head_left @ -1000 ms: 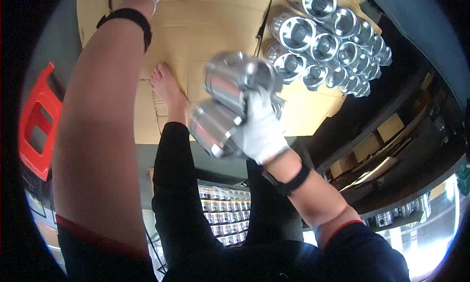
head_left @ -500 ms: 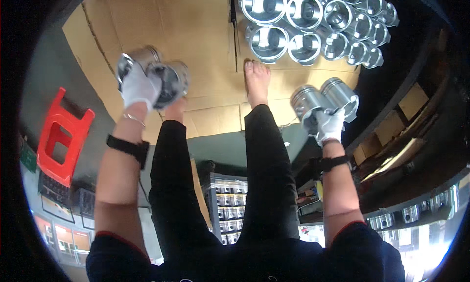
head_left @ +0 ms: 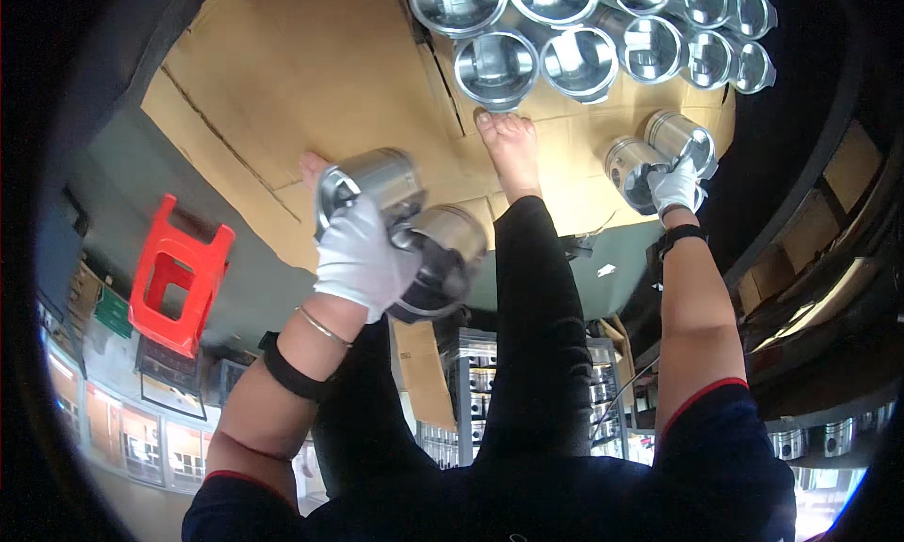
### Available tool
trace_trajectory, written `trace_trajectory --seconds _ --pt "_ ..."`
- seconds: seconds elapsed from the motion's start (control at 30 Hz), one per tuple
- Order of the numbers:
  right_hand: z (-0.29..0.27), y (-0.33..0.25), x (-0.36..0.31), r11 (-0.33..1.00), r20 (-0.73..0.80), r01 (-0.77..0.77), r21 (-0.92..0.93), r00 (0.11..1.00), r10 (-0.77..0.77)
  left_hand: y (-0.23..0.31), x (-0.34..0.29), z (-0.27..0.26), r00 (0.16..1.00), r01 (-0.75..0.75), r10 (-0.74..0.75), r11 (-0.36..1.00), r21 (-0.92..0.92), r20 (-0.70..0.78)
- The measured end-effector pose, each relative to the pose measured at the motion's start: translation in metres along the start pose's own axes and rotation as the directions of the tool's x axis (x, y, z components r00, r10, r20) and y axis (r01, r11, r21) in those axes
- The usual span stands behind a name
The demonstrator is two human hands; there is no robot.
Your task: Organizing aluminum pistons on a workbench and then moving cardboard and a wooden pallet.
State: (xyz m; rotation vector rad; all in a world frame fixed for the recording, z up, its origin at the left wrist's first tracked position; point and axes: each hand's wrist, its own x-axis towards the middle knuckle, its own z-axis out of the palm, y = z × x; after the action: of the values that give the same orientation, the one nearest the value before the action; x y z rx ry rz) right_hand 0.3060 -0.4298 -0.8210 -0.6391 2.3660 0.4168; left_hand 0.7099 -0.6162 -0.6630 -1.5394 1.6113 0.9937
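Observation:
My left hand (head_left: 363, 255), in a white glove, is closed on two silver engine pistons, an upper piston (head_left: 377, 179) and a lower piston (head_left: 447, 250). The pair hangs in front of my left leg, slightly blurred. On the right, my gloved right hand (head_left: 676, 186) grips another two pistons, one nearer the middle (head_left: 633, 165) and one farther right (head_left: 683, 137). That pair is over the right part of the cardboard; whether it touches cannot be told. Some fingers of both hands are hidden behind the metal.
Several pistons (head_left: 496, 68) lie stacked in rows at the far right of the cardboard sheet (head_left: 311, 62), open ends toward me. My bare right foot (head_left: 511, 151) is close to them. A red plastic stool (head_left: 179, 278) is at left, and racks of pistons (head_left: 478, 382) show below.
My left hand has swung right and toward me with its two pistons. My right hand, still holding its pair, appears farther right and up. The whole view has shifted too.

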Motion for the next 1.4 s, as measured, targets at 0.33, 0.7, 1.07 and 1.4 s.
trace_trajectory --seconds 0.33,0.7,1.07,1.4 --pt "0.044 0.075 0.037 0.989 -0.011 -0.034 -0.144 0.999 0.033 0.185 0.021 0.053 0.917 -0.244 0.262 0.965 -0.098 0.301" --pt "0.024 0.048 0.025 0.996 0.124 0.032 -0.085 0.992 -0.022 0.237 0.092 0.177 0.861 -0.457 0.506 0.724 0.517 0.052" --pt "0.019 0.041 0.027 0.996 0.159 0.043 -0.079 0.987 -0.030 0.227 0.098 0.151 0.799 -0.496 0.595 0.570 0.655 0.087" --pt "0.030 0.068 0.030 0.988 0.094 0.103 -0.112 0.991 -0.092 0.043 0.080 0.096 0.841 -0.531 0.466 0.613 0.586 0.275"
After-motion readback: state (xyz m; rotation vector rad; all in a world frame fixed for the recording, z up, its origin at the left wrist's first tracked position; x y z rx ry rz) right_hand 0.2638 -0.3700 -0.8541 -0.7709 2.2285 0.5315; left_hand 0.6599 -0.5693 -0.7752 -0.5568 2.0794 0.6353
